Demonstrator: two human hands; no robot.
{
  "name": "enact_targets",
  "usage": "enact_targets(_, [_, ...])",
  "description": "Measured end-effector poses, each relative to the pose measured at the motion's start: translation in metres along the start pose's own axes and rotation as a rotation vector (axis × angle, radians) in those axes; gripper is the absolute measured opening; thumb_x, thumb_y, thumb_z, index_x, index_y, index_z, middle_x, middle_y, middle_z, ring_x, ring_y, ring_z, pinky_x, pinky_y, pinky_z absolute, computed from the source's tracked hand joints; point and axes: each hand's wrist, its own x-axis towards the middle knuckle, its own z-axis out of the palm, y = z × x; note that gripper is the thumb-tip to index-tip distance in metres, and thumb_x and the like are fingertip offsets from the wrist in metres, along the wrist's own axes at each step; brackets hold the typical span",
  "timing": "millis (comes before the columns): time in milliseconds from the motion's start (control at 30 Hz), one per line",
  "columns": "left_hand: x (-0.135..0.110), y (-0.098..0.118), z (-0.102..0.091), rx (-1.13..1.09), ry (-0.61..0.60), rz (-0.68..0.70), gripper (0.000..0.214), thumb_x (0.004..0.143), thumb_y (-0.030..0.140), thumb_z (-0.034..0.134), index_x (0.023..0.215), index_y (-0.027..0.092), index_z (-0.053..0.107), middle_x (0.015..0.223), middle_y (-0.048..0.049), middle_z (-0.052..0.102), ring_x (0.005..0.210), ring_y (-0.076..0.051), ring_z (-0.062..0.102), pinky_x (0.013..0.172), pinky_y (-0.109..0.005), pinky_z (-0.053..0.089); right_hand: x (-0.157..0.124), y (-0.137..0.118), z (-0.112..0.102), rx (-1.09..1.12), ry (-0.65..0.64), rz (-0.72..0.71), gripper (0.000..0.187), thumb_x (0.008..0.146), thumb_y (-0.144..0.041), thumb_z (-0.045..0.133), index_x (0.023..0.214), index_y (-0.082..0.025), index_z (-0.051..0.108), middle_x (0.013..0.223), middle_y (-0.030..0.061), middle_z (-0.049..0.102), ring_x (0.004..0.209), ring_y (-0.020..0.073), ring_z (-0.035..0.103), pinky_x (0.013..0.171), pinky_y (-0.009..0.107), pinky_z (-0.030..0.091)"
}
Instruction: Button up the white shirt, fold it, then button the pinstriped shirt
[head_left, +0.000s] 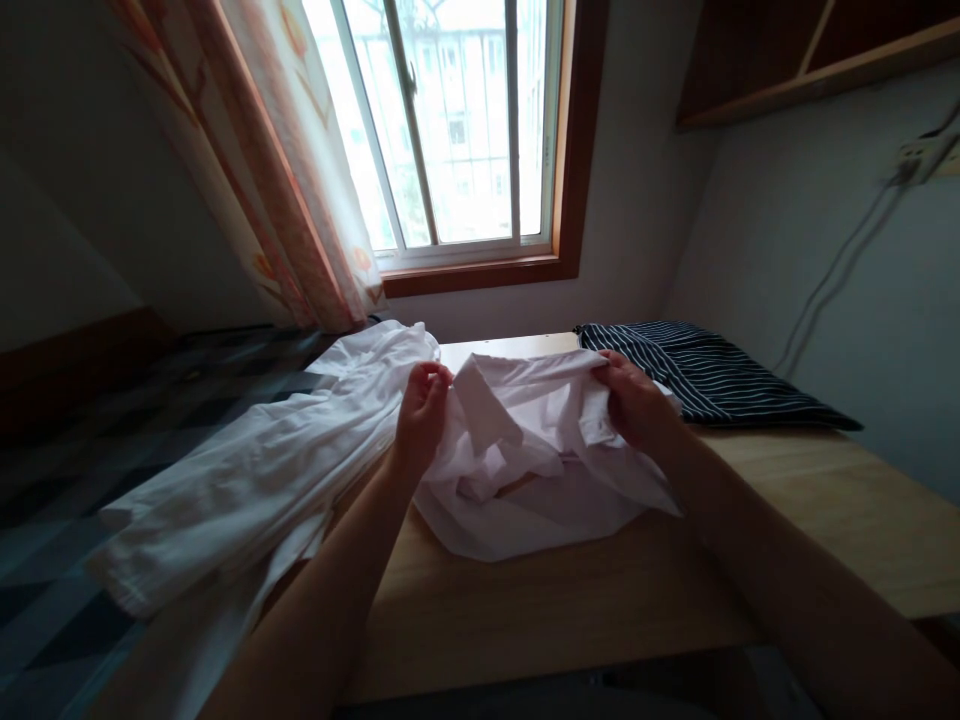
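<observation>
Fingers [436,374] of left hand [421,415] and right hand [637,402] pinch white shirt [551,425]; crumpled white garment [255,470] and striped cloth [697,370] flank it.

the pale wooden desk [832,510] fills the lower centre and right; a white shirt [536,515] bunches mid-frame on it, dark striped cloth [697,370] lies right, another white garment [262,465] sprawls over its left side.

- A shirt [525,520] stretches between left hand [420,420] and right hand [636,402] over a table [555,620].
- At left, clothing [292,460] lies across table and bed [52,530].
- At right, another garment [697,375] on the table.
- Behind, a window [465,140]; curtain [270,170] left, shelf [825,78] upper right.
</observation>
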Motion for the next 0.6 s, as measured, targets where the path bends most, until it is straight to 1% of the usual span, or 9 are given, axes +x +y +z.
enact_targets(100, [-0.003, 0.002, -0.001, 0.163, -0.097, 0.14, 0.03, 0.084, 0.05, 0.063, 0.092, 0.023, 0.054, 0.073, 0.0031, 0.053, 0.061, -0.011, 0.049, 0.055, -0.021, 0.041, 0.006, 0.005, 0.003, 0.136, 0.042, 0.011, 0.023, 0.08, -0.04, 0.058, 0.097, -0.025, 0.052, 0.075, -0.0019, 0.058, 0.06, 0.0143, 0.057, 0.051, 0.026, 0.05])
enact_targets(200, [-0.007, 0.006, 0.001, 0.327, -0.223, 0.212, 0.043, 0.077, 0.043, 0.072, 0.111, 0.023, 0.057, 0.09, -0.0011, 0.061, 0.072, -0.013, 0.056, 0.062, -0.023, 0.046, 0.007, 0.006, 0.002, 0.192, 0.035, 0.015, 0.034, 0.079, -0.04, 0.06, 0.109, -0.026, 0.054, 0.077, -0.0028, 0.059, 0.058, 0.013, 0.057, 0.05, 0.025, 0.052])
enact_targets(233, [-0.008, 0.007, 0.002, 0.384, -0.243, 0.216, 0.045, 0.076, 0.04, 0.074, 0.115, 0.023, 0.058, 0.093, -0.002, 0.062, 0.073, -0.013, 0.056, 0.062, -0.023, 0.046, 0.005, 0.005, 0.002, 0.205, 0.001, 0.023, 0.04, 0.079, -0.04, 0.061, 0.116, -0.026, 0.053, 0.078, -0.0032, 0.06, 0.057, 0.0121, 0.057, 0.05, 0.025, 0.053])
enact_targets(267, [-0.009, 0.007, 0.003, 0.432, -0.248, 0.217, 0.043, 0.077, 0.037, 0.073, 0.115, 0.022, 0.06, 0.092, -0.0021, 0.063, 0.071, -0.013, 0.056, 0.061, -0.023, 0.046, 0.003, 0.004, 0.002, 0.213, -0.048, 0.036, 0.047, 0.078, -0.039, 0.064, 0.122, -0.027, 0.052, 0.08, -0.0033, 0.061, 0.057, 0.0112, 0.058, 0.05, 0.024, 0.053])
enact_targets(333, [-0.011, 0.006, 0.007, 0.459, -0.244, 0.206, 0.03, 0.082, 0.034, 0.067, 0.109, 0.021, 0.064, 0.084, -0.001, 0.064, 0.066, -0.011, 0.055, 0.059, -0.022, 0.044, -0.004, 0.002, 0.005, 0.207, -0.175, 0.078, 0.063, 0.076, -0.036, 0.069, 0.134, -0.028, 0.047, 0.084, -0.0028, 0.064, 0.057, 0.0107, 0.06, 0.051, 0.024, 0.055])
enact_targets(400, [-0.015, 0.005, 0.012, 0.377, -0.269, 0.173, 0.024, 0.086, 0.034, 0.064, 0.106, 0.021, 0.066, 0.082, -0.0009, 0.065, 0.066, -0.011, 0.057, 0.058, -0.021, 0.044, -0.012, 0.002, 0.012, 0.157, -0.299, 0.117, 0.077, 0.073, -0.032, 0.074, 0.142, -0.029, 0.04, 0.089, -0.0007, 0.066, 0.06, 0.0122, 0.063, 0.052, 0.025, 0.057])
enact_targets(467, [-0.021, 0.005, 0.018, 0.266, -0.333, 0.121, 0.026, 0.087, 0.036, 0.063, 0.108, 0.021, 0.065, 0.087, -0.0027, 0.068, 0.071, -0.013, 0.061, 0.059, -0.022, 0.047, -0.02, 0.004, 0.021, 0.082, -0.372, 0.121, 0.089, 0.068, -0.026, 0.079, 0.146, -0.03, 0.036, 0.099, 0.0028, 0.066, 0.066, 0.0146, 0.065, 0.051, 0.027, 0.059])
enact_targets(533, [-0.027, 0.007, 0.024, 0.214, -0.408, 0.108, 0.027, 0.088, 0.039, 0.063, 0.108, 0.021, 0.065, 0.092, -0.0047, 0.069, 0.077, -0.016, 0.065, 0.062, -0.024, 0.05, -0.024, 0.008, 0.029, 0.02, -0.43, 0.108, 0.093, 0.065, -0.024, 0.081, 0.146, -0.032, 0.036, 0.107, 0.0046, 0.065, 0.067, 0.0154, 0.066, 0.05, 0.028, 0.059])
enact_targets(600, [-0.033, 0.011, 0.03, 0.265, -0.462, 0.182, 0.025, 0.089, 0.039, 0.061, 0.106, 0.022, 0.067, 0.096, -0.0063, 0.069, 0.083, -0.018, 0.066, 0.067, -0.027, 0.053, -0.027, 0.011, 0.034, -0.015, -0.47, 0.086, 0.083, 0.066, -0.024, 0.082, 0.14, -0.03, 0.045, 0.101, 0.0028, 0.066, 0.063, 0.0142, 0.065, 0.048, 0.027, 0.058])
